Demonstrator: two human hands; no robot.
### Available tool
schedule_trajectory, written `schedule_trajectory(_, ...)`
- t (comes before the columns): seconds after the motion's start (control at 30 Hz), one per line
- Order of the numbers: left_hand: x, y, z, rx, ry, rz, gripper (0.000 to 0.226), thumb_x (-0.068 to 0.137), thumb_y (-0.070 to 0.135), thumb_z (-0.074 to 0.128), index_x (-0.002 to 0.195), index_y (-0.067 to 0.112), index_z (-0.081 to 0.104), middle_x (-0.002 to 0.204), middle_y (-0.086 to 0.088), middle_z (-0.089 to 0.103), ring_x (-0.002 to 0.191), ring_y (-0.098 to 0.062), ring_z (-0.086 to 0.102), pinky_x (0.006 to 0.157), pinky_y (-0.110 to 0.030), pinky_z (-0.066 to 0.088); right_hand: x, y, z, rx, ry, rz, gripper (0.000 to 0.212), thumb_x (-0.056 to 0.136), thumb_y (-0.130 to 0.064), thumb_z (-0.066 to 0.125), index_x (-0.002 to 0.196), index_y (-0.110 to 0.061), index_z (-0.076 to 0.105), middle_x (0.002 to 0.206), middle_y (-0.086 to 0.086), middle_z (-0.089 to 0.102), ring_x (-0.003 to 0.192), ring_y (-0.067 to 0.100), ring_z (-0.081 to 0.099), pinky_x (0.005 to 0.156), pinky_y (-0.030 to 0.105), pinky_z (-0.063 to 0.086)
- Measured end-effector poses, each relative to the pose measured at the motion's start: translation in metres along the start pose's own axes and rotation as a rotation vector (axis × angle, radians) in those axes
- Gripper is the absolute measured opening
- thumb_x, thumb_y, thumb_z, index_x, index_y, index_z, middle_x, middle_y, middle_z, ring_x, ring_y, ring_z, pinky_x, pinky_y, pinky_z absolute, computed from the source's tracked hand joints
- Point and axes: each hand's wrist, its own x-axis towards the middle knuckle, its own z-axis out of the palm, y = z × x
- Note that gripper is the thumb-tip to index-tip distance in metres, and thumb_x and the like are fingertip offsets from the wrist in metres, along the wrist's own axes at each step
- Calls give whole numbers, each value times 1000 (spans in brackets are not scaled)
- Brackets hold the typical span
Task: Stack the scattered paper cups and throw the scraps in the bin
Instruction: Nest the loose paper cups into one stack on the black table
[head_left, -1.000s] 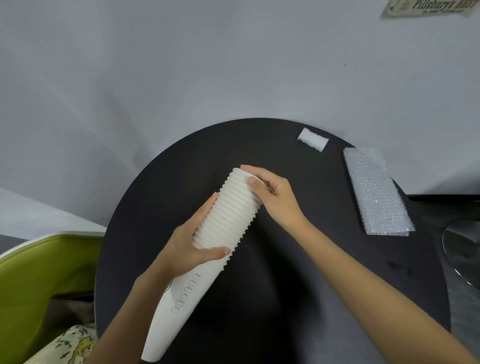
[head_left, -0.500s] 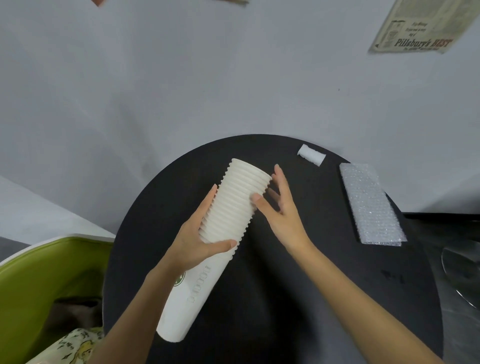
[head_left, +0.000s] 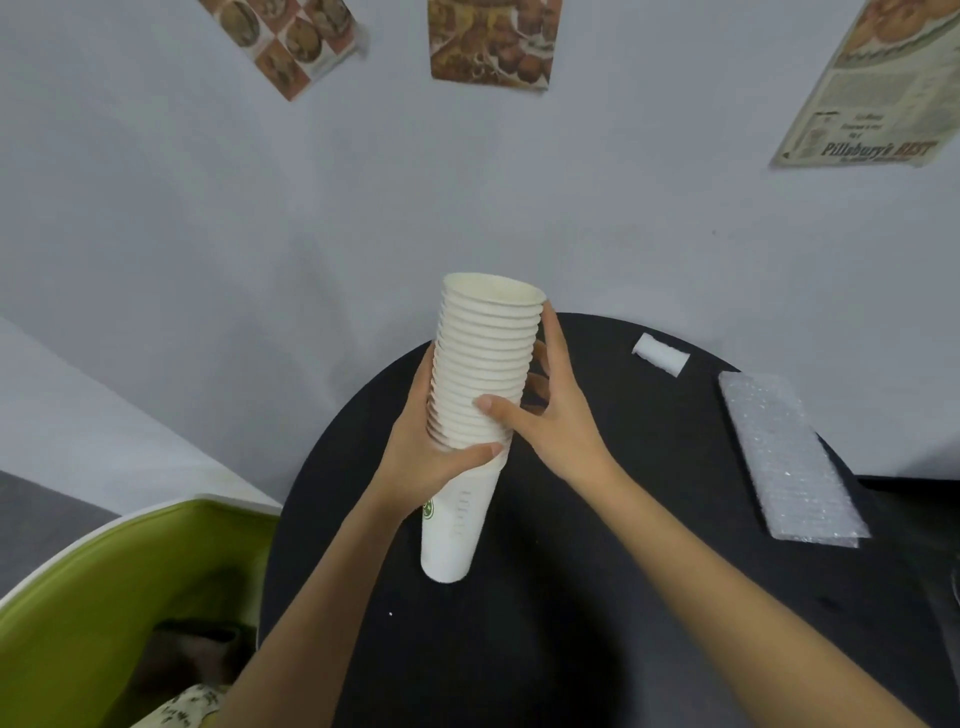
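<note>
A tall stack of white paper cups (head_left: 480, 374) stands nearly upright above the round black table (head_left: 649, 597), open mouth up. My left hand (head_left: 426, 457) grips the stack around its middle, thumb across the front. From the other side my right hand (head_left: 550, 415) holds it too, thumb on the front and fingers up along the rims. A white foam scrap (head_left: 661, 353) lies at the table's far edge, with a folded sheet of bubble wrap (head_left: 784, 457) on the table's right side.
A green bin (head_left: 104, 597) with a white rim stands at the lower left beside the table, with scraps inside. Behind the table rises a grey wall with posters. A dark surface adjoins the table at the right edge.
The stack has been tilted from slanting to nearly upright and lifted. My right hand went from open beside it to holding its upper part. The camera has tipped upward.
</note>
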Motion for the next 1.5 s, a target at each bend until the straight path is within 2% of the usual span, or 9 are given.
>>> schedule_trajectory(0.13, 23, 4, -15, -21, 69, 67, 104, 65, 25, 88, 150, 22, 28, 144, 5, 48, 133, -16, 48, 104, -48, 47, 26, -11, 6, -27, -52, -60, 101, 78, -24, 76, 149, -37, 5, 149, -16, 31, 128, 4, 43, 89, 8, 44)
schedule_trajectory(0.27, 43, 4, -23, -17, 175, 85, 110, 59, 32, 90, 149, 18, 29, 144, 4, 48, 132, -15, 48, 104, -47, 47, 53, -17, 11, -71, -93, -90, 102, 79, -25, 76, 150, -35, 3, 146, -25, 31, 128, -3, 40, 92, 10, 43)
schedule_trajectory(0.47, 67, -5, -19, 15, 343, 94, 106, 63, 22, 91, 148, 23, 29, 144, 11, 46, 131, -7, 47, 105, -37, 48, 85, -15, 18, -135, -92, -130, 104, 76, -31, 78, 149, -36, 5, 150, -21, 26, 130, 0, 37, 103, 33, 45)
schedule_trajectory(0.73, 81, -22, -15, -24, 379, 105, 107, 64, 22, 91, 150, 24, 27, 145, 12, 45, 133, -9, 46, 105, -44, 47, 104, -2, 18, -126, -94, -122, 102, 77, -28, 77, 150, -32, 6, 152, -18, 23, 132, 3, 34, 96, 19, 44)
schedule_trajectory(0.83, 80, -25, -16, -26, 373, 111, 106, 65, 20, 90, 150, 25, 26, 143, 19, 45, 132, -3, 45, 104, -33, 48, 103, 1, 18, -128, -101, -122, 101, 77, -29, 76, 150, -32, 6, 153, -18, 22, 131, 0, 33, 92, 11, 42)
schedule_trajectory(0.97, 76, -26, -17, -11, 372, 117, 107, 65, 22, 90, 151, 23, 25, 142, 23, 44, 131, 0, 45, 100, -21, 46, 99, 2, 19, -138, -113, -126, 100, 78, -29, 76, 150, -33, 7, 152, -18, 24, 129, -2, 35, 95, 14, 42)
schedule_trajectory(1.2, 62, -27, -21, 20, 363, 121, 103, 68, 31, 86, 151, 21, 25, 147, 9, 43, 134, -10, 45, 104, -44, 48, 88, 0, 22, -152, -140, -130, 97, 77, -28, 77, 149, -34, 11, 149, -18, 31, 124, -10, 37, 96, 16, 43)
schedule_trajectory(1.33, 55, -22, -23, 9, 366, 88, 99, 68, 43, 82, 149, 28, 28, 144, 18, 45, 130, -4, 47, 102, -35, 49, 84, -3, 20, -151, -151, -129, 93, 79, -24, 75, 148, -36, 12, 145, -22, 32, 121, -14, 37, 92, 9, 42)
schedule_trajectory(1.5, 49, -17, -22, -28, 372, 70, 95, 69, 39, 82, 147, 31, 29, 139, 19, 48, 126, -3, 50, 92, -17, 49, 80, -6, 17, -146, -146, -121, 89, 83, -22, 71, 148, -36, 12, 147, -21, 31, 120, -14, 38, 85, 4, 41)
